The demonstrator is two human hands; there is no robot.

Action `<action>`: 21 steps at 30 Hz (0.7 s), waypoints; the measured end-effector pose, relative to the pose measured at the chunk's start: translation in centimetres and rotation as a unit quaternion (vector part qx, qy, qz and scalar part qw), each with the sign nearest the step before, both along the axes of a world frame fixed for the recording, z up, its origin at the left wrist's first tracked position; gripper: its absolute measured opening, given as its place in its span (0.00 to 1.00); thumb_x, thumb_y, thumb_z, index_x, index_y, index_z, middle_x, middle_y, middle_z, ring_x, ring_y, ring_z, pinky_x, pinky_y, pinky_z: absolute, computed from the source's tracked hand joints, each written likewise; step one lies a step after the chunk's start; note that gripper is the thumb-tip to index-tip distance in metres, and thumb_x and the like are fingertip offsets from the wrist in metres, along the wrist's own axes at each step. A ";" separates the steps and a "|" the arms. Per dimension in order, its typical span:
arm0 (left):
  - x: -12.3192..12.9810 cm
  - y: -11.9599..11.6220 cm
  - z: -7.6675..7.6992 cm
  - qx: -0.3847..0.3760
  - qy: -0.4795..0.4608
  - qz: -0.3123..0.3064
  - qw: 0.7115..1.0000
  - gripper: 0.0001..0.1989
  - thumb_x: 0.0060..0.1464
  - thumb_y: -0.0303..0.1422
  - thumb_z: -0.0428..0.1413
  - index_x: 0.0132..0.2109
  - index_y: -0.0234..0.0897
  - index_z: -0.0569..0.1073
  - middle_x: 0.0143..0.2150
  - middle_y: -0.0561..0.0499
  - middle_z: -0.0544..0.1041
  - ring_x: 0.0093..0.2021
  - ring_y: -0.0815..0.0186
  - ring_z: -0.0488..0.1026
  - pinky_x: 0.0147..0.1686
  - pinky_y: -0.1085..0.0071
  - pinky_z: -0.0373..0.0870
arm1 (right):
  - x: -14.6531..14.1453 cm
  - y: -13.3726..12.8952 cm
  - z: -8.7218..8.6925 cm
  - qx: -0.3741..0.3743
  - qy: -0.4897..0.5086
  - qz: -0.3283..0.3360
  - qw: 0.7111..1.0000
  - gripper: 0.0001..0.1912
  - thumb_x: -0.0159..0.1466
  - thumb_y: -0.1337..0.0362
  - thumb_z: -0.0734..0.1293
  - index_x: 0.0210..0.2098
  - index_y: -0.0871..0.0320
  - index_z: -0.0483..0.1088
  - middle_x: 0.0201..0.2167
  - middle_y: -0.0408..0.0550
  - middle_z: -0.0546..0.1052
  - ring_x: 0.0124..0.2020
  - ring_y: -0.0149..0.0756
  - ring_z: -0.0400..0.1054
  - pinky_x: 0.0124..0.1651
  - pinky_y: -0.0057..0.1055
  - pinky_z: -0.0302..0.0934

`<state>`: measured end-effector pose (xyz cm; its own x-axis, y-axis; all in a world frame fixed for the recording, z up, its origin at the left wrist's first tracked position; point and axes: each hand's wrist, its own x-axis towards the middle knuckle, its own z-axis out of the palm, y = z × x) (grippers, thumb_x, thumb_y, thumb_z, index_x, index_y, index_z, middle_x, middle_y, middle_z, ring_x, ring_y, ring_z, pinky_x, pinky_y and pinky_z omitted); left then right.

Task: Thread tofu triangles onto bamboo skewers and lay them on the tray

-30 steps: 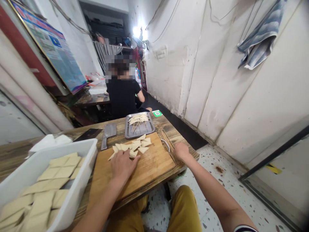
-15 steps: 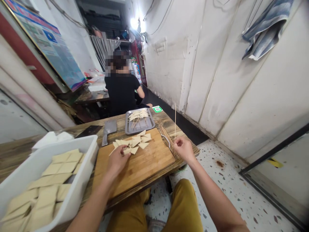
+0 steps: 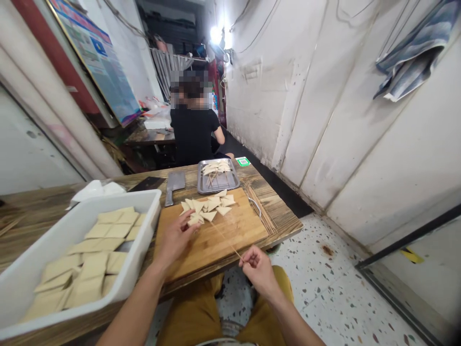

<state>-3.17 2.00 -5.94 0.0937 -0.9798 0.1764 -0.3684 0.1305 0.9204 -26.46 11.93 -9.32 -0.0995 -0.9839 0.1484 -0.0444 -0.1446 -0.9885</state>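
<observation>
My right hand [image 3: 257, 269] is closed on the end of a thin wooden skewer [image 3: 226, 239], in front of the board's near edge. The skewer slants up and left over the wooden cutting board [image 3: 234, 226]. At the board's left part, my left hand [image 3: 182, 233] has its thumb and fingers around a pale triangular piece [image 3: 195, 219]. Several more pale triangles [image 3: 213, 203] lie in a loose pile just beyond and right of it. A bundle of skewers [image 3: 264, 211] rests along the board's right side, by a metal handle.
A white tub [image 3: 153, 211] of square pale slices stands at the left. Behind the board are a cleaver [image 3: 175, 181] and a metal tray [image 3: 236, 181] with skewered pieces. A person in black [image 3: 194, 134] sits beyond the table.
My right hand has moved down and left, and its skewer has tilted from upright to pointing left toward the triangles. The whole view has shifted slightly.
</observation>
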 end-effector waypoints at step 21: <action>-0.4 1.3 1.3 0.246 0.530 -0.046 0.810 0.05 0.59 0.23 0.49 0.34 0.33 0.67 0.28 0.49 0.74 0.24 0.72 0.71 0.25 0.75 0.71 | 2.8 1.2 0.6 -0.063 0.322 0.109 0.938 0.13 0.63 0.67 0.60 0.43 0.54 0.74 0.24 0.42 0.75 0.23 0.32 0.66 0.28 0.23 0.56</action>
